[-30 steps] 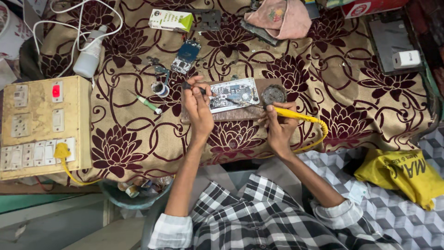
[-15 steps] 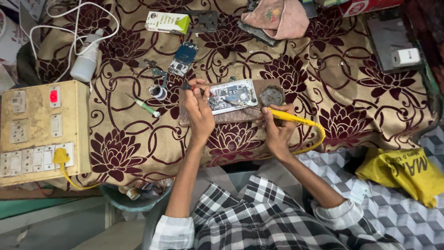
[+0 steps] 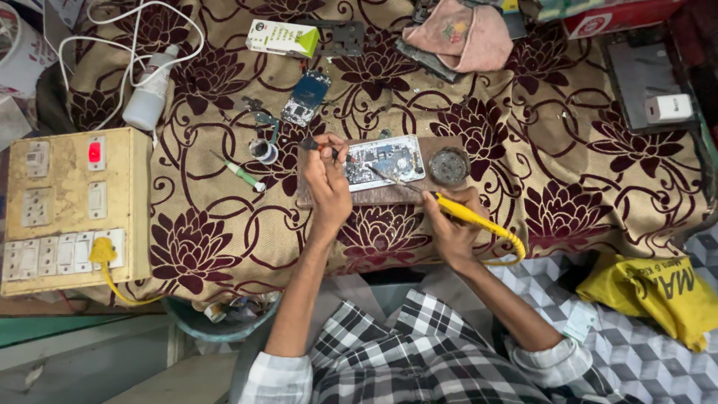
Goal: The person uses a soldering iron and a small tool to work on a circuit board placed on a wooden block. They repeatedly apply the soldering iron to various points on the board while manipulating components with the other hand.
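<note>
Right grip (image 3: 447,224) pinched on the yellow iron (image 3: 462,214), tip on the phone board (image 3: 383,158). Left grip (image 3: 327,179) pinches a small tool (image 3: 310,143) at the board's 9 o'clock edge. Mid-solder, I'd say; next needs a steady tip.

One head-worn camera looked almost straight down from above the person's own lap, with the checked sleeves at the bottom edge and the workbench cloth (image 3: 224,247) filling most of the frame beyond them. It sat near enough to take in both forearms whole, the left hand (image 3: 327,183) and right hand (image 3: 449,224) meeting close to the centre, and the switchboard (image 3: 71,209) at the left edge. There was no second view to share anything with.
</note>
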